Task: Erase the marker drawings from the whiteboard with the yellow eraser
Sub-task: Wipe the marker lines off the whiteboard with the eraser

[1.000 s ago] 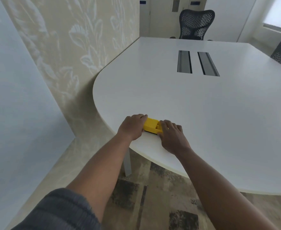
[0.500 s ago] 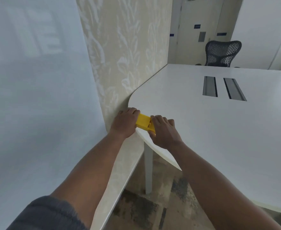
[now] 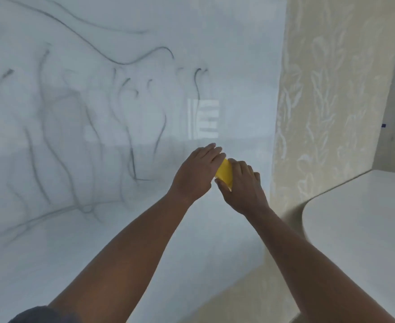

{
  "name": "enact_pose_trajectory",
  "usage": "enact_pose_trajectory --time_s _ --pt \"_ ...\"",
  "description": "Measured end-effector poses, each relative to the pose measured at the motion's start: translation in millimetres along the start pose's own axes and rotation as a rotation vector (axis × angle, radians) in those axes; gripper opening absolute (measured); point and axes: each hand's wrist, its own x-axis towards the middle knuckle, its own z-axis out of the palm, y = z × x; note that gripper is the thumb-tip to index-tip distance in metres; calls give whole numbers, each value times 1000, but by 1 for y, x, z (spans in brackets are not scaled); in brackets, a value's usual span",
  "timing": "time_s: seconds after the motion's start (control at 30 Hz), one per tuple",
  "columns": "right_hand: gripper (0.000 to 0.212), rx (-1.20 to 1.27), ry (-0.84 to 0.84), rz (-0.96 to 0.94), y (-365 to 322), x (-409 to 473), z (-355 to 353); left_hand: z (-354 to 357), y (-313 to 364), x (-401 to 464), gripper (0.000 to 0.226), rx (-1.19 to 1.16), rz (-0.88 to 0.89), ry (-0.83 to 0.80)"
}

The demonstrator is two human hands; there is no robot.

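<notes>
Whiteboard (image 3: pixel 52 252) fills the left and centre of the frame, its pale surface crossed by blurred dark marker drawings (image 3: pixel 126 61) and a bright window reflection (image 3: pixel 203 118). In front of its lower right area, clear of the marks, a person's left hand (image 3: pixel 196 170) and right hand (image 3: pixel 243 185) together grip the yellow eraser (image 3: pixel 225 173), fingers curled over either end, bare forearms stretching up from a dark sleeve (image 3: pixel 38 314). To the right stands a cream leaf-patterned wall panel (image 3: pixel 327 101), with a white table's rounded corner (image 3: pixel 359 217) just beyond it.
</notes>
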Motion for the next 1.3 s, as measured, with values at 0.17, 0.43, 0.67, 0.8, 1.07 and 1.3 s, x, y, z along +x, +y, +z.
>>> enact_pose_trajectory --time_s 0.17,0.43,0.67,0.8,1.07,1.3 --pt "57 85 170 -147 -97 61 -4 -72 -81 -27 64 178 -52 175" --pt "60 219 321 -252 -213 126 -11 -150 -153 -69 57 305 -259 350" --pt "62 421 431 -248 -278 150 0 -199 -191 -122 64 452 -383 273" --pt "63 434 479 -273 -308 154 -1 -231 -210 -152 65 480 -451 265" --pt "70 416 550 -244 -383 166 -7 -309 -279 -255 68 573 -558 321" --pt "72 625 530 -103 -465 181 -9 -373 -352 -353 68 671 -568 238"
